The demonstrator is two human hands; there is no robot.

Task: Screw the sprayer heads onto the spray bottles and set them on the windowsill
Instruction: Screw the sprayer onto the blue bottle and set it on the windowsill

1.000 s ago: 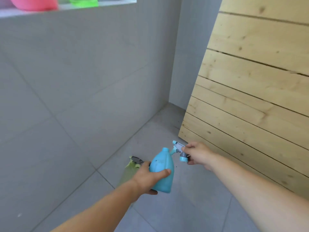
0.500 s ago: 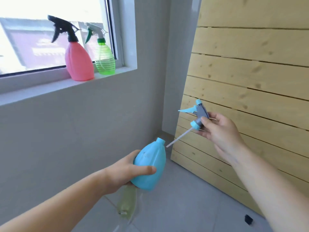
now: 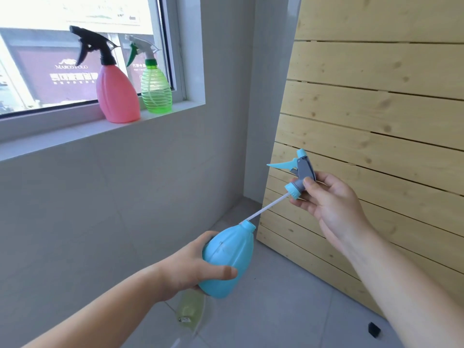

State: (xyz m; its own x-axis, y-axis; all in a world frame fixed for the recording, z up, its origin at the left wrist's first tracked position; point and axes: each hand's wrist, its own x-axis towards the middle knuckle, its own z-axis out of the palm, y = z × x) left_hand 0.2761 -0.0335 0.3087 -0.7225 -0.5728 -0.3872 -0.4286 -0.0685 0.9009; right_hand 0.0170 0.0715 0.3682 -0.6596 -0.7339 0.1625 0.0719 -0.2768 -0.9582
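My left hand (image 3: 190,271) grips a light blue spray bottle (image 3: 229,257), tilted with its open neck pointing up and right. My right hand (image 3: 329,199) pinches a blue and grey sprayer head (image 3: 300,173) by its collar, held up and to the right of the bottle. The head's white dip tube (image 3: 266,208) slants down with its tip at the bottle's mouth. On the windowsill (image 3: 75,136) stand a pink bottle (image 3: 116,95) with a black sprayer and a green bottle (image 3: 155,90) with a green and white sprayer, side by side.
A pale yellow-green bottle (image 3: 189,310) lies on the grey tiled floor below my left hand. A wooden slatted panel (image 3: 376,121) leans against the wall on the right. A small black piece (image 3: 373,329) lies on the floor near its base.
Both hands rose from near the floor to chest height and the view tilted up to the window. The sprayer head's tube tip moved to the mouth of the blue bottle.
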